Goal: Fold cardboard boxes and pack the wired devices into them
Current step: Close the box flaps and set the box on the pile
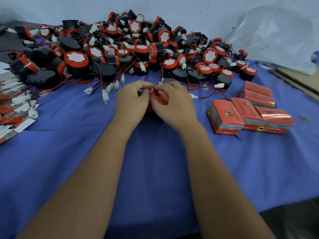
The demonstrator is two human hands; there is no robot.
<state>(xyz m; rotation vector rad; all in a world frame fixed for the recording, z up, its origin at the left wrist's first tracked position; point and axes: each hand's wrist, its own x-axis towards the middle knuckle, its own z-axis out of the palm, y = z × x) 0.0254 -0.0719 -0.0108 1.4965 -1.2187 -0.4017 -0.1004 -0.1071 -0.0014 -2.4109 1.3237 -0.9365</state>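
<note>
Both hands meet at the middle of the blue cloth around a small red cardboard box [159, 98]. My left hand [132, 99] and my right hand [174, 102] curl their fingers over the box and pinch its flaps; most of the box is hidden under them. Behind the hands lies a big heap of wired devices [120, 49]: black round bodies with red caps, white centres, thin red and black wires and white plugs. Several folded red boxes [241, 114] stand to the right.
A stack of flat unfolded box blanks [12, 104] lies at the left edge. A clear plastic bag [279, 35] and brown cardboard [296, 78] sit at the far right. The blue cloth [155, 161] covers the table down to its front edge.
</note>
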